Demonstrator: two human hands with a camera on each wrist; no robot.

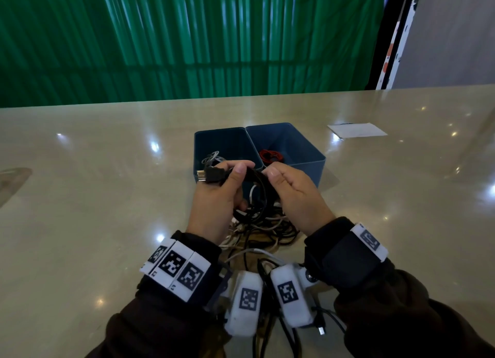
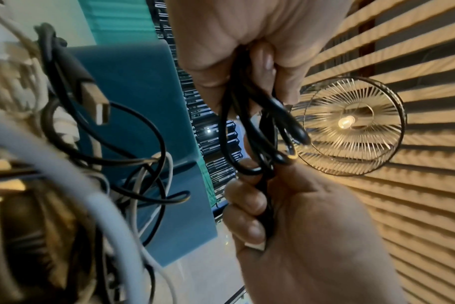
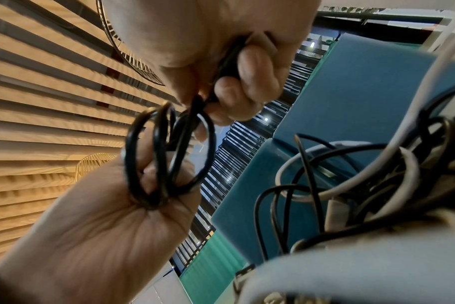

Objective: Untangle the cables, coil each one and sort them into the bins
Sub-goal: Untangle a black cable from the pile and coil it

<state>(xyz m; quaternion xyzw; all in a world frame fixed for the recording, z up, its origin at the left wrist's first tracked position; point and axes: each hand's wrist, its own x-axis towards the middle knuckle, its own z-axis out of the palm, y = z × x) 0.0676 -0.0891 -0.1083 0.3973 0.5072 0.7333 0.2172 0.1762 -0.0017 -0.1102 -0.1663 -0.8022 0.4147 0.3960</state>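
holding a black cable [image 1: 257, 186] in both hands, just above the tangled pile [image 1: 262, 229] on the near tabletop [image 1: 80, 197]. left hand [image 1: 214, 199] curled round the plug end, right hand [image 1: 294, 194] pinching the loops. keep loops small and even, pinch tight, pull gently from the pile. then drop into a blue bin [image 1: 316, 154] just beyond, beside the left bin [image 1: 198, 154].
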